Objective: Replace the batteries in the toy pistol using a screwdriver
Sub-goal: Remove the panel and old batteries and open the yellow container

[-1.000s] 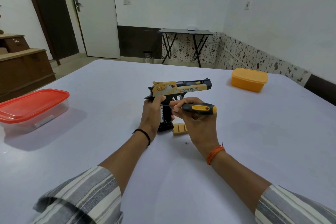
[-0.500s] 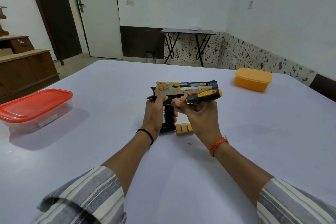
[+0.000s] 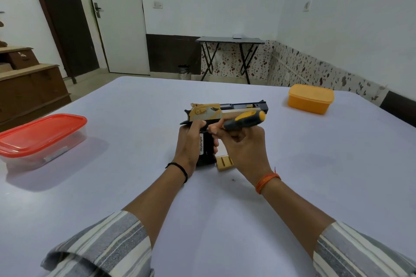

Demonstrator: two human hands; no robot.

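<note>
Two hands work above the smooth white table. The left hand grips the toy pistol, of glossy black and gold plastic, standing upright; the right hand pinches a rounded black-yellow screwdriver.

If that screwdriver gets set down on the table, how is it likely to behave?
The screwdriver has a rounded handle, so it may roll on the smooth table. It looks stiff and probably light, since the right hand holds it with the fingers alone. The dark grip sections may resist slipping.
</note>
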